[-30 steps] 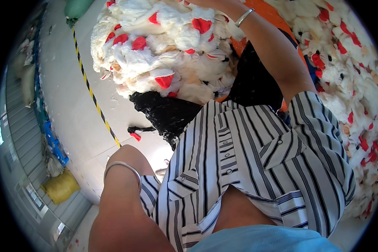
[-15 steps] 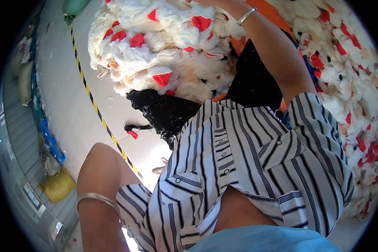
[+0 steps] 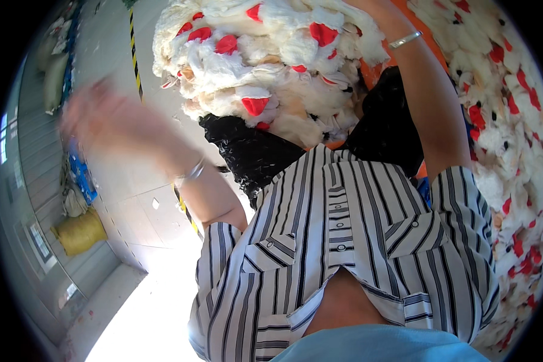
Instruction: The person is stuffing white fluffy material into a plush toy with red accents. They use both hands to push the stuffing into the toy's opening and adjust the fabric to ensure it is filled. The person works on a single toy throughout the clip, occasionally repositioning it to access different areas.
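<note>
In front of me lies a big heap of white fluffy plush pieces (image 3: 271,66) with red patches. Its near side rests against shiny black material (image 3: 247,148) over my legs. My left hand (image 3: 111,117) is raised over the floor to the left of the heap, apart from it. Motion smears its fingers, and whether it holds anything does not show. At the heap's far right edge, my right hand (image 3: 373,6) is cut off by the top of the picture. Its fingers are out of sight.
More white and red plush pieces (image 3: 513,151) spread along my right. Orange material (image 3: 428,36) lies between them and the heap. On the left, yellow-and-black tape (image 3: 135,54) runs along the floor. A yellow sack (image 3: 79,232) lies by the grey wall (image 3: 48,175).
My left arm has swung from low beside my body up and forward. The heap has shifted right and down in the view. My right hand stays near its far right edge.
</note>
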The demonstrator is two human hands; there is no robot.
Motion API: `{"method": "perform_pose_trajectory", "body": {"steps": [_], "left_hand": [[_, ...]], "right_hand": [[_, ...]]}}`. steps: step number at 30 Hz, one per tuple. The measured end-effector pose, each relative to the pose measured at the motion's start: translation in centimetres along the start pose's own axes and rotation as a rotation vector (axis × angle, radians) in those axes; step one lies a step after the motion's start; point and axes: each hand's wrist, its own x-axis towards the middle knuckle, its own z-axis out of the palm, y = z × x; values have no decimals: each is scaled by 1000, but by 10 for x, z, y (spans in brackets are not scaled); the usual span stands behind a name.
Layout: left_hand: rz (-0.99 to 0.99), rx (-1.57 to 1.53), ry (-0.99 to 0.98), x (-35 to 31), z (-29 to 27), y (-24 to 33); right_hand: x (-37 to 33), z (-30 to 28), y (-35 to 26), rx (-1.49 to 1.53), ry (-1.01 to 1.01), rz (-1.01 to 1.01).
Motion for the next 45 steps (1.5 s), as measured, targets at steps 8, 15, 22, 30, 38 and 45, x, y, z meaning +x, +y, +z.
{"method": "perform_pose_trajectory", "body": {"steps": [8, 15, 22, 30, 38, 45], "left_hand": [[-847, 154, -453, -200, 72, -177], [-911, 268, -436, -264, 114, -246], [-1135, -102, -805, -248, 117, -176], [-953, -494, -348, -90, 28, -29], [-1125, -941, -43, -51, 21, -39], [-1068, -567, 92, -76, 17, -95]], "right_hand": [[0, 22, -7, 11, 25, -148], [-2, 31, -32, 26, -2, -127], [-1, 26, -25, -100, -27, -117], [2, 42, -19, -257, -426, -59], [-13, 49, -18, 371, -424, 210], [-13, 72, -38, 824, -517, 495]]}}
